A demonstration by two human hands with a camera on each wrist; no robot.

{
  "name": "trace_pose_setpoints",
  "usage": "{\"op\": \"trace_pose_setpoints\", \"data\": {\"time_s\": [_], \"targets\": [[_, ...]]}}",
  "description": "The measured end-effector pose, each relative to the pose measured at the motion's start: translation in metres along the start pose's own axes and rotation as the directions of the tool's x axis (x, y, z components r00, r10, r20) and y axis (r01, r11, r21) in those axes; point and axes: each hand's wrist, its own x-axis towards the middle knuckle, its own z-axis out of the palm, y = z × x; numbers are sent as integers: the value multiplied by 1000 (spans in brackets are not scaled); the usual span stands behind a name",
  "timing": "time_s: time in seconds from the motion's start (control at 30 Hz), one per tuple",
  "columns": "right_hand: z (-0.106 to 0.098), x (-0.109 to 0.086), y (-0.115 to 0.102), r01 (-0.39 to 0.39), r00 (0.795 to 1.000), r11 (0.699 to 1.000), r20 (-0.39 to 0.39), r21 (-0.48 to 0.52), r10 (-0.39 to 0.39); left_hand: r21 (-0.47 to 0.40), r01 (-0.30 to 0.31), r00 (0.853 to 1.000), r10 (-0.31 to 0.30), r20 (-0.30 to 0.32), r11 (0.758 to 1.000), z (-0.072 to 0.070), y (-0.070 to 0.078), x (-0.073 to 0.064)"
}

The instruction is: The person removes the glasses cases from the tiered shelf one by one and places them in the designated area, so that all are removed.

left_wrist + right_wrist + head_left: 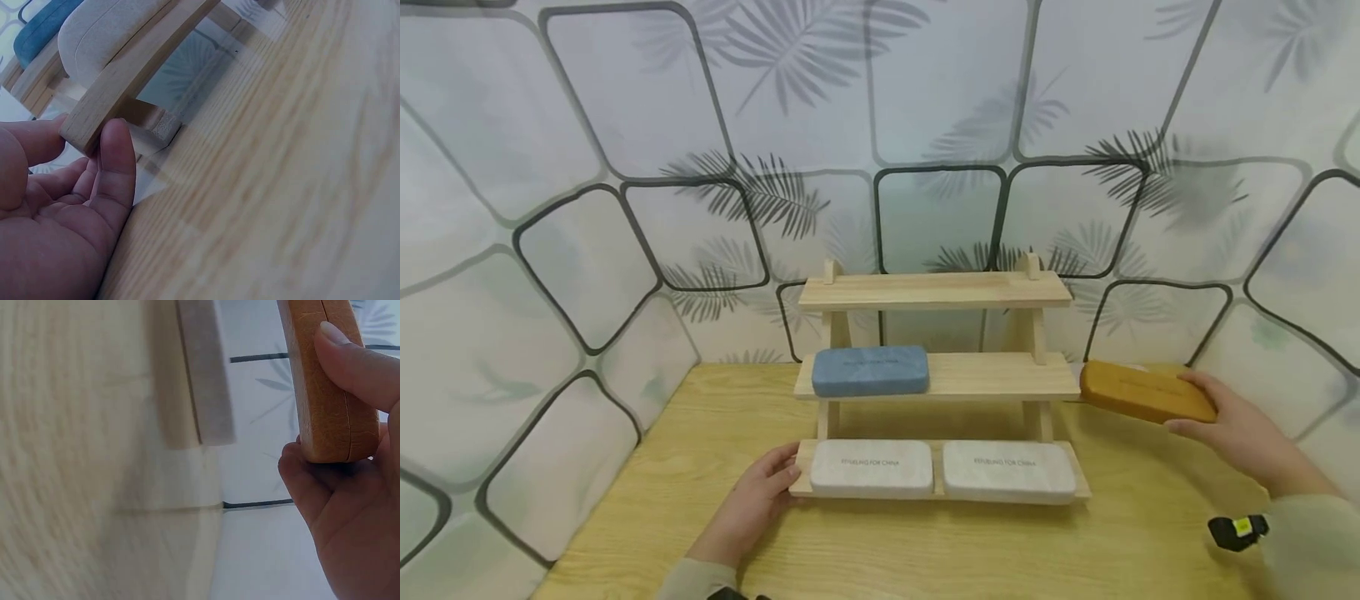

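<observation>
A three-tier wooden display rack (936, 289) stands on the table. My left hand (758, 492) grips the left end of its lowest board (94, 119) between thumb and fingers. My right hand (1243, 429) holds an orange-brown glasses case (1142, 392) by one end, to the right of the middle tier. In the right wrist view, the thumb lies along the seam side of this case (328, 419) and fingers wrap beneath. One blue glasses case (870, 372) sits at the left of the middle tier. Two white glasses cases, left (872, 479) and right (1009, 482), fill the bottom tier.
Behind the held case, a pale case (209, 375) lies on the table (925, 550), mostly hidden in the head view. Patterned curtains (936, 217) with leaf prints enclose the table at the back and sides. The top tier bears nothing.
</observation>
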Motion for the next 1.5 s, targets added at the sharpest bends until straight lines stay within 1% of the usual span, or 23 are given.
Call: {"op": "trace_pose_setpoints", "data": {"time_s": [0.1, 0.17, 0.27, 0.33, 0.43, 0.53, 0.63, 0.9, 1.2, 1.5], "targets": [[8, 5, 5, 50, 999, 998, 4, 23, -50, -3, -3, 1000, 3, -1, 1000, 0, 0, 0], [14, 8, 8, 81, 997, 996, -10, 29, -80, 1, -2, 1000, 2, 0, 1000, 0, 0, 0], [22, 10, 12, 94, 996, 995, -11, 25, -94, 8, -4, 1000, 4, -3, 1000, 0, 0, -1], [26, 10, 14, 89, 996, 996, -3, 4, -89, 9, -4, 1000, 5, -6, 1000, 0, 1, -1], [28, 11, 15, 60, 998, 998, 24, -18, -60, 5, -6, 1000, 6, -6, 1000, 0, 0, -1], [28, 11, 15, 40, 998, 999, 46, -19, -39, 0, -6, 1000, 6, -2, 1000, 0, 0, 0], [28, 13, 13, 35, 998, 999, 58, -22, -34, 1, -5, 1000, 5, 0, 1000, -1, 0, 0], [33, 18, 12, 46, 997, 998, 62, -49, -43, 14, 6, 1000, -6, 4, 1000, -2, -1, 0], [37, 19, 15, 40, 998, 999, 58, -36, -38, 12, 7, 1000, -7, -4, 1000, -1, 0, 0], [37, 21, 19, -7, 996, 1000, 84, -26, 9, 17, 4, 1000, -4, -16, 1000, 0, 1, 0]]}}
